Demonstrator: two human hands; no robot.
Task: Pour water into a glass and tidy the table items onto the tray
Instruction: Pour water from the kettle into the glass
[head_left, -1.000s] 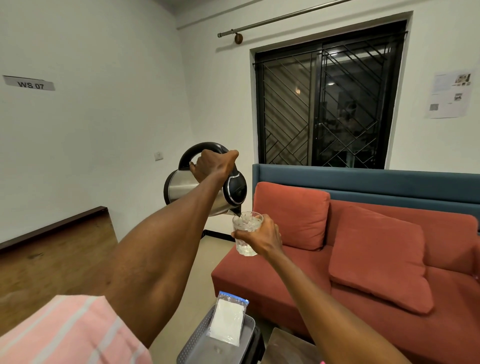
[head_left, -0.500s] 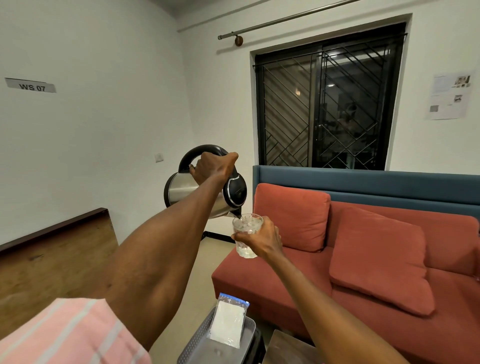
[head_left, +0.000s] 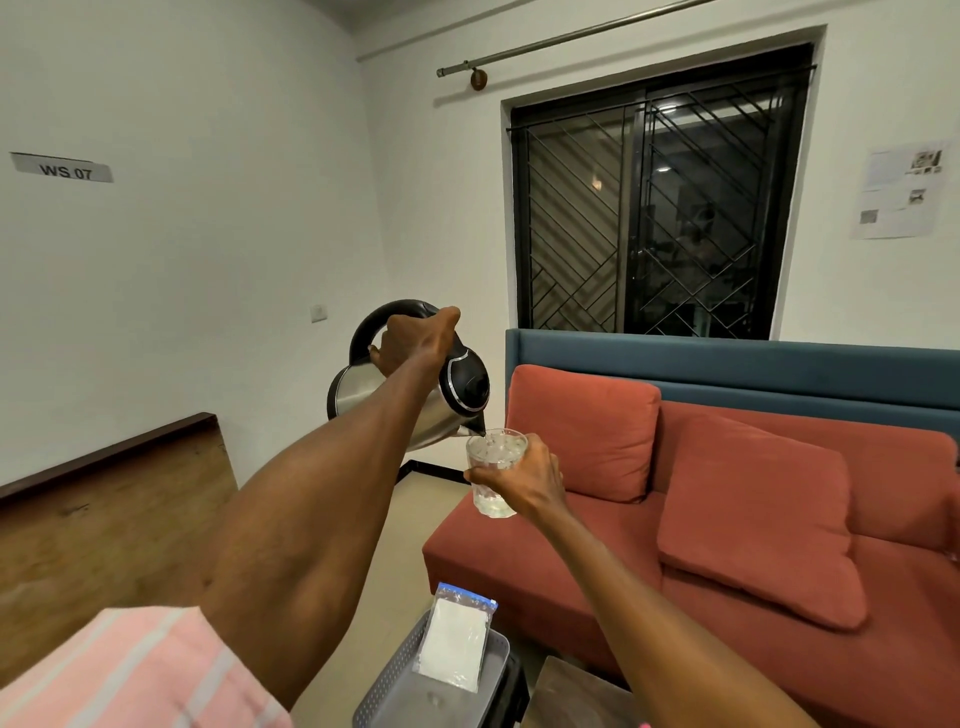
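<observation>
Room was evenly lit from overhead, and the dark window (head_left: 660, 202) reflected a ceiling light. Wide-angle lens bent the edges; everything stayed pretty sharp.

A steel kettle (head_left: 374, 400) with black lid and handle tilts, spout over a clear glass (head_left: 493, 470) holding little water. A grey tray (head_left: 395, 680) below carries a white pouch (head_left: 457, 644).
</observation>
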